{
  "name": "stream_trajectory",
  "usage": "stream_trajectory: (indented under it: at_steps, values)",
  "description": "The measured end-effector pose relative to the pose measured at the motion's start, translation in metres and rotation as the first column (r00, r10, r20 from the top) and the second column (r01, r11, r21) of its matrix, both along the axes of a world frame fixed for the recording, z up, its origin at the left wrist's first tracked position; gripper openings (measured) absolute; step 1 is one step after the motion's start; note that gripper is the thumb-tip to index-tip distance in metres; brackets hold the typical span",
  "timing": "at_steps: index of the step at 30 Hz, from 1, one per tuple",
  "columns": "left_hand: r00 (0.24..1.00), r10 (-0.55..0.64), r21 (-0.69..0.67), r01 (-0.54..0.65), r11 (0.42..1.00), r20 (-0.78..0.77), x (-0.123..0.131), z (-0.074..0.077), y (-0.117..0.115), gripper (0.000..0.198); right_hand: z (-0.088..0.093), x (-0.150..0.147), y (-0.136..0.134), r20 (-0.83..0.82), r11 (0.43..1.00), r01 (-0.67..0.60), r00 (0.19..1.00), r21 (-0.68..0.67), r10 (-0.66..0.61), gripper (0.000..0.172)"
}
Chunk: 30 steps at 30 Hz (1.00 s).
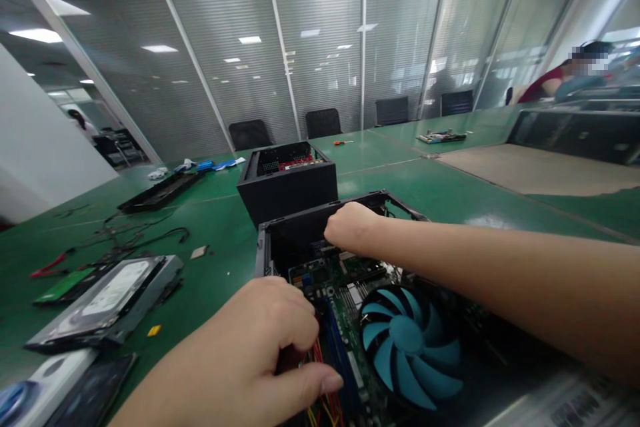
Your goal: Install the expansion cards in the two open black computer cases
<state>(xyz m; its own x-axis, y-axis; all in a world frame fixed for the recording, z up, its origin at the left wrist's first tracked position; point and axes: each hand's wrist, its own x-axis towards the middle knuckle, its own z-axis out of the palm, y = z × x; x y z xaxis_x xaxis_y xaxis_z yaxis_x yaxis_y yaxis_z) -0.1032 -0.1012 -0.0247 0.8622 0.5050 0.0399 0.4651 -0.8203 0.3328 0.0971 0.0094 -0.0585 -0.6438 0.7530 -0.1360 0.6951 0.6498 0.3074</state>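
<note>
Left hand (260, 353) nearest the lens, fingers curled shut on a bundle of red and yellow wires (320, 380) at the near-left edge of the open computer case (265, 247), apparently to keep them off the board. Right hand (353, 227) reaches across to the far wall, closed in a fist; whether it grips anything cannot be told. One blue cooler fan (407, 343) sits between the hands. Cases counted: two, the second black case (287, 183) beyond the right hand. One hard drive (107, 300) lies left of the left hand.
</note>
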Motion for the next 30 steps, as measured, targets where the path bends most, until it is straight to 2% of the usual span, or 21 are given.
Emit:
stream_trajectory:
  at_steps: [4,8,13,19,23,30]
  values:
    - [1.0,0.021,-0.019,-0.021,1.0,-0.019,0.001,-0.001,0.001,0.04,0.007,0.007,-0.003,-0.009,0.999,-0.003,1.0,0.048,0.004,0.029]
    - [1.0,0.013,-0.033,-0.014,0.999,-0.027,0.001,-0.003,0.003,0.042,0.007,0.011,-0.008,-0.051,0.987,-0.114,0.991,0.117,0.12,0.026]
    - [1.0,0.014,-0.019,-0.014,1.0,-0.024,0.0,-0.003,0.003,0.041,0.01,0.013,-0.008,-0.134,0.998,-0.053,0.99,-0.038,0.047,0.031]
    - [1.0,-0.002,-0.021,0.001,1.0,-0.025,0.002,-0.001,0.002,0.041,0.017,0.023,0.0,-0.302,0.986,-0.085,0.952,-0.143,0.039,0.026]
    - [1.0,0.005,-0.01,-0.006,1.0,-0.014,0.002,-0.002,0.001,0.042,0.019,0.023,-0.001,-0.418,0.956,-0.159,0.907,-0.247,0.043,0.024]
    - [1.0,0.027,-0.007,-0.027,1.0,-0.013,0.002,-0.001,0.001,0.045,0.02,0.023,-0.002,-0.404,0.92,-0.133,0.914,-0.368,-0.03,0.025]
